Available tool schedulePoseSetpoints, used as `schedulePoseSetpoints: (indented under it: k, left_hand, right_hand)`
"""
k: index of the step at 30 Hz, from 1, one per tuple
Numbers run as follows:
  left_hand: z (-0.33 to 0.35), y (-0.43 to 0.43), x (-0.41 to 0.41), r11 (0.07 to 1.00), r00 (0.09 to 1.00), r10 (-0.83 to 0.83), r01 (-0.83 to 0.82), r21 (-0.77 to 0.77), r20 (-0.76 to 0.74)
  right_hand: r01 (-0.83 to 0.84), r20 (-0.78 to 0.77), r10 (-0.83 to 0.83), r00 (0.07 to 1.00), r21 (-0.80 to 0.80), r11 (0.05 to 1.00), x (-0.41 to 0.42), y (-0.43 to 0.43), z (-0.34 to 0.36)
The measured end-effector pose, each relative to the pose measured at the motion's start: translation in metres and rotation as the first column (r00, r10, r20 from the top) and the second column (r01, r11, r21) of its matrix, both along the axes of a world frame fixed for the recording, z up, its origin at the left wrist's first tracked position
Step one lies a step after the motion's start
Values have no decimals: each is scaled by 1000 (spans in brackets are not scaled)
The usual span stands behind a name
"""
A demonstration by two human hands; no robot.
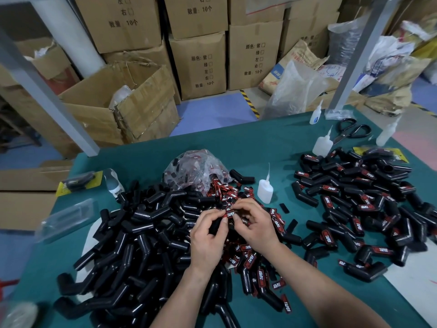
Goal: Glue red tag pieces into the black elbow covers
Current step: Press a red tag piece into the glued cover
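My left hand grips a black elbow cover over the middle of the green table. My right hand pinches a red tag piece lettered TAPER against the top of that cover. Loose red tags lie scattered under and in front of both hands. A big heap of bare black elbow covers fills the left side. Covers with red tags on them are piled at the right. A small white glue bottle stands upright just behind my right hand.
A clear bag of red tags sits behind the hands. More glue bottles and black scissors lie at the table's far right. A grey tool and packaged parts rest at the left. Cardboard boxes stand beyond the table.
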State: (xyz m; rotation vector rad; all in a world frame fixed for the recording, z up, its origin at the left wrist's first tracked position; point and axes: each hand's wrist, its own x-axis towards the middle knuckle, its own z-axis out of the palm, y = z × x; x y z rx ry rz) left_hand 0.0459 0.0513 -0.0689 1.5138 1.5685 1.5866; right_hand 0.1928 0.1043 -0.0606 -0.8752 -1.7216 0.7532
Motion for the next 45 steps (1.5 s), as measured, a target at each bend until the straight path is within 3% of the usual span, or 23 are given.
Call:
schedulePoseSetpoints:
  k: [10, 23, 45]
  left_hand:
    - [1, 0, 0, 1000, 999, 6, -5, -12, 40]
    - [-2, 1, -2, 999, 999, 16, -14, -50, 34]
    - [3, -1, 0, 998, 998, -50, 51, -25, 27]
  right_hand:
    - [-33, 101, 20, 995, 120, 992, 1, 3, -2]
    - [-61, 158, 36, 987, 158, 985, 0, 2, -3]
    - [-53, 88, 41, 995, 133, 990, 4, 2, -3]
